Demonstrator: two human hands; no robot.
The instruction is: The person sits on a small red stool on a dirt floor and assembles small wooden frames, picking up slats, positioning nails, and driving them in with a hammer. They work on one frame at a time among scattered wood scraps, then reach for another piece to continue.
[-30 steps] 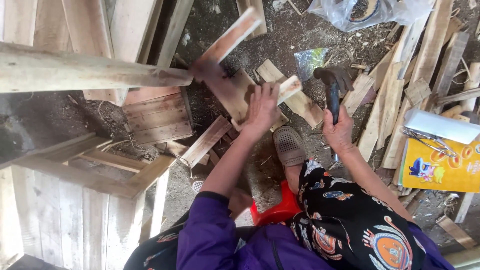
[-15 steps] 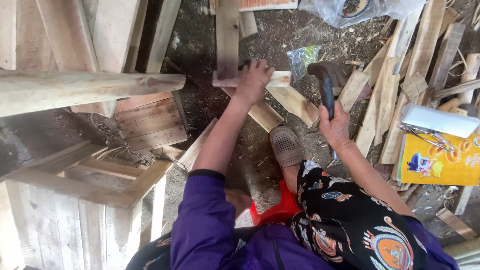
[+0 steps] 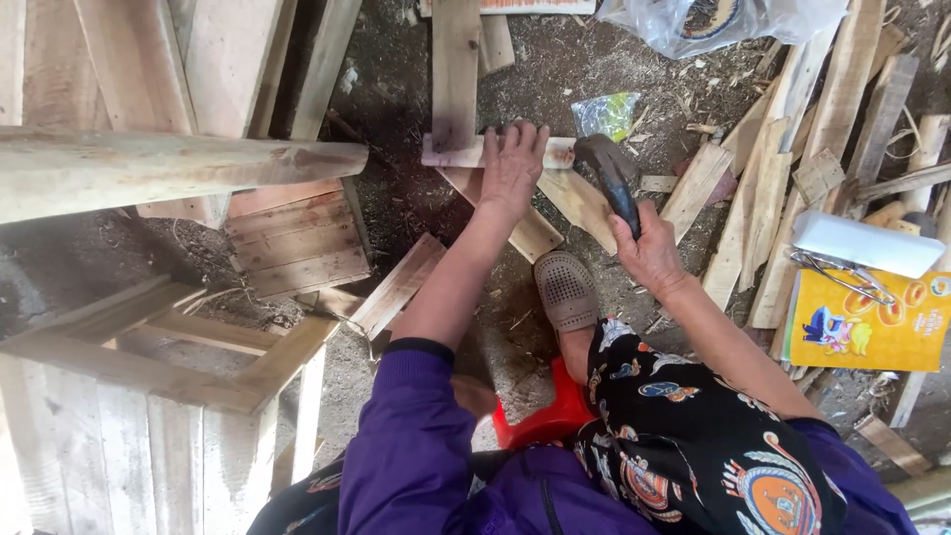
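Note:
My left hand (image 3: 512, 166) presses flat on a short wooden slat (image 3: 451, 152) that lies crosswise on the dirt ground, against the end of a long upright plank (image 3: 455, 61). My right hand (image 3: 646, 245) grips the dark handle of a hammer (image 3: 606, 170), whose head hovers just right of the slat's end. Other slats (image 3: 584, 210) lie angled under my arms. My foot in a beige perforated shoe (image 3: 567, 291) rests below the hands.
A wooden crate frame (image 3: 149, 376) and a thick beam (image 3: 178, 168) stand at left. Loose planks (image 3: 783, 168) pile up at right, beside a yellow box (image 3: 867, 322) with a white box and pliers on it. A red stool (image 3: 540, 421) is under me.
My left hand brought a slat down from mid-air and laid it crosswise at the plank's end. The hammer hand stayed near the same spot.

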